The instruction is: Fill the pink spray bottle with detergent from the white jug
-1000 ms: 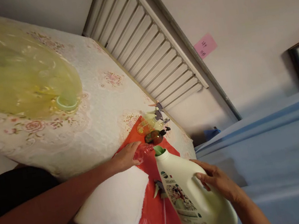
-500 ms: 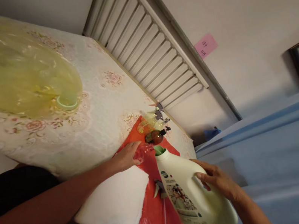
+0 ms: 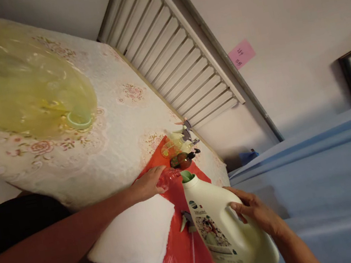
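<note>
The view is tilted. My right hand [image 3: 254, 213] grips the handle of a large pale green detergent jug [image 3: 223, 226]. The jug is tipped, and its open green spout [image 3: 186, 176] sits right at the neck of a small clear bottle [image 3: 169, 178]. My left hand [image 3: 148, 184] is closed round that clear bottle, which stands on a red plastic sheet [image 3: 180, 243]. A loose spray-trigger head with its tube [image 3: 187, 224] lies on the red sheet beside the jug.
Several small spray bottles [image 3: 181, 148] stand behind the clear bottle. A white cloth [image 3: 136, 239] lies under my left wrist. On the floral tablecloth [image 3: 117, 127], a yellow plastic bag [image 3: 15, 82] lies near a green cap [image 3: 78, 120]. Louvred shutters [image 3: 177, 59] and a blue cloth [image 3: 321, 179] border the table.
</note>
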### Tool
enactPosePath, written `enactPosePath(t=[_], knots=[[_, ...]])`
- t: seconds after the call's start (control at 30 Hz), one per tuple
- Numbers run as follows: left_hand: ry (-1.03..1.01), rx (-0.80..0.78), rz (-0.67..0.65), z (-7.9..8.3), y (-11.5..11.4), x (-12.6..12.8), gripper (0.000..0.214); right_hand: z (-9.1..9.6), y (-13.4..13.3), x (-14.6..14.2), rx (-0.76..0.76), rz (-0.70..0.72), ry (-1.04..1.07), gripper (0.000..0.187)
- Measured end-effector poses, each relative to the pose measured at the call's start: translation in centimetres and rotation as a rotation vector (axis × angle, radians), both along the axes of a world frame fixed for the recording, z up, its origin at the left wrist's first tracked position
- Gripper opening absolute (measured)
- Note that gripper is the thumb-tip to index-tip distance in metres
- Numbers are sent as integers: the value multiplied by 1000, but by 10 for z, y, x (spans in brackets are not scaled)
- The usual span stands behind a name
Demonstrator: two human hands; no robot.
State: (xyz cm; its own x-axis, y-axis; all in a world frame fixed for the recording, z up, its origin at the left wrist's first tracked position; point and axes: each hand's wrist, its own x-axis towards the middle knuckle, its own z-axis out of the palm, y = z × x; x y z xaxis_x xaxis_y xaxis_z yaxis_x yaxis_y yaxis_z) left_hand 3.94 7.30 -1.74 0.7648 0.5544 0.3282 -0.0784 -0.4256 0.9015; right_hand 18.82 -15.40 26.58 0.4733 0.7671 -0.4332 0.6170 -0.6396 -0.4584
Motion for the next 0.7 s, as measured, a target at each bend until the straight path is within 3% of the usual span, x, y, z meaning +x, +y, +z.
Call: enactPosePath(t=[0.7], knots=[[-17, 4, -7, -1, 1, 1, 70, 2, 1, -1, 0, 5, -7, 71]])
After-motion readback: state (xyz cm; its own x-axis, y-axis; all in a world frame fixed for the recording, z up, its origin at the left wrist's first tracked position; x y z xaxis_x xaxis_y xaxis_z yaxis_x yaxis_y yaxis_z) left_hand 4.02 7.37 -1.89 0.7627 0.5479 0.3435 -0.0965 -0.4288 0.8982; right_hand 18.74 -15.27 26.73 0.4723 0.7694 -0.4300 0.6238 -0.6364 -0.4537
